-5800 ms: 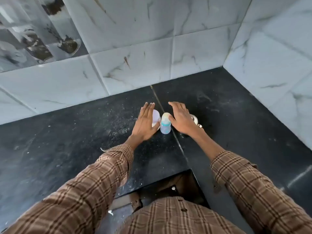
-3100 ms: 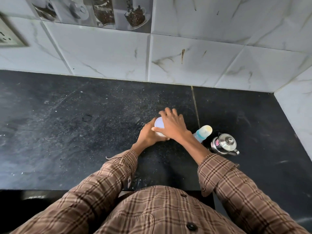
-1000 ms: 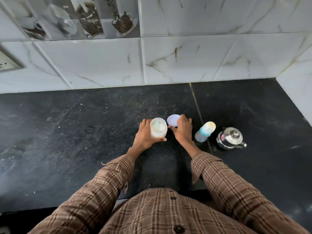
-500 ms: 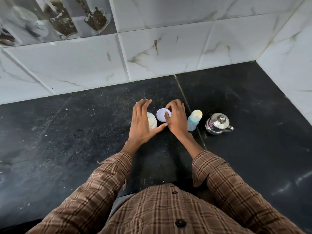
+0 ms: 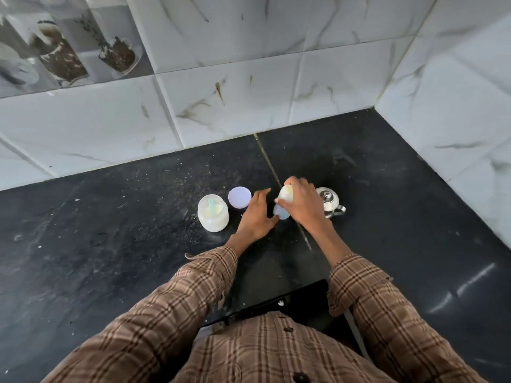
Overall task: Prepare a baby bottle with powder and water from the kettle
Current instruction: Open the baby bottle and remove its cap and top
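Black stone bench, dusty, with pale specks scattered over it and a thin seam running front to back. Marble-look white tiles behind and to my right; upper left, a picture tile with coffee cups.

My sleeves are brown plaid, both forearms reaching forward over the bench edge.

Powder jar: clear, rounded, standing upright and open on the bench, well left of my hands. White powder fills it most of the way; a pale green scoop handle sticks out of the powder. Its lid, round and lilac-white, lies flat just behind and to the right of the jar, apart from it.

Kettle: small, shiny steel, knob on the lid, handle toward me. It stands at the far right of the row, just behind my right wrist.

Baby bottle: between lid and kettle, near the seam. Cream-yellow domed cap on top, pale blue body below. It is tilted, cap leaning away from me. Edges blurred; I cannot tell whether its base touches the bench.

Right hand: grip closed around the bottle from the right side, fingers over the cap end.

Left hand: grip open, fingers extended, palm down just left of the bottle, thumb close by its blue base; contact unclear.
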